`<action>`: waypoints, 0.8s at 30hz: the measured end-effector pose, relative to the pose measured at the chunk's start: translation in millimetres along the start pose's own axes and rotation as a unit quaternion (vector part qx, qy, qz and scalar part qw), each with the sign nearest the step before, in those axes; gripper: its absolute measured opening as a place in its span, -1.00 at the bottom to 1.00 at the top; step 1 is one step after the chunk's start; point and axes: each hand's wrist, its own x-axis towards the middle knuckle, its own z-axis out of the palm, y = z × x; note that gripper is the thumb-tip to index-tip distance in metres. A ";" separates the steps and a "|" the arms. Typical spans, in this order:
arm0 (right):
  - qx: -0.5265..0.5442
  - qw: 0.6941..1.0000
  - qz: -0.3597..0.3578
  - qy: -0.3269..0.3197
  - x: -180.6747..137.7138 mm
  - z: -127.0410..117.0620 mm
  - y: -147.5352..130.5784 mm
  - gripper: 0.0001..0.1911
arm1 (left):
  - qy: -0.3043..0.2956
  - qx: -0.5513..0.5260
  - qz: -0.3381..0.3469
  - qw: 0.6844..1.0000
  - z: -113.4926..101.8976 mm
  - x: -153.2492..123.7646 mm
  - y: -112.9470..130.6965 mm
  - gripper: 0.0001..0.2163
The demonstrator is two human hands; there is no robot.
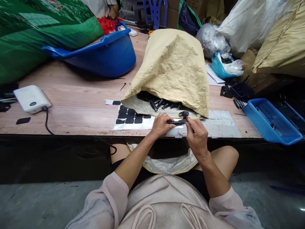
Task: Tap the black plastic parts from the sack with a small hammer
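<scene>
My left hand is closed around a slim black plastic part at the table's front edge. My right hand pinches the other end of that part, its fingertips pressed at a small round black knob. Both hands hover over a white sheet of black stickers. Just behind them lies a tan woven sack on its side, its mouth open toward me with several black parts spilling out.
A blue tub and a green sack stand at the back left. A white box with a cable lies at the left. At the right sit a blue tray and a small blue basket. A pale bag rests on my lap.
</scene>
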 end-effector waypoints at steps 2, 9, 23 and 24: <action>-0.021 0.999 0.009 -0.031 -4.9 3.2 2.8 -0.64 | 0.001 0.003 0.001 1.000 0.1 -0.1 0.2 -0.86; -0.003 0.998 0.049 -0.044 -2.0 -0.3 17.1 -0.66 | -0.023 -0.003 -0.002 1.000 -6.0 0.7 -0.3 -0.82; 0.034 0.995 0.081 -0.044 -4.5 0.0 20.3 -0.70 | -0.031 0.002 0.026 0.999 -10.7 -2.1 1.5 -0.80; 0.031 0.995 0.076 -0.048 -2.8 -1.1 17.8 -0.70 | -0.025 0.005 0.025 0.999 -9.5 -2.5 1.9 -0.82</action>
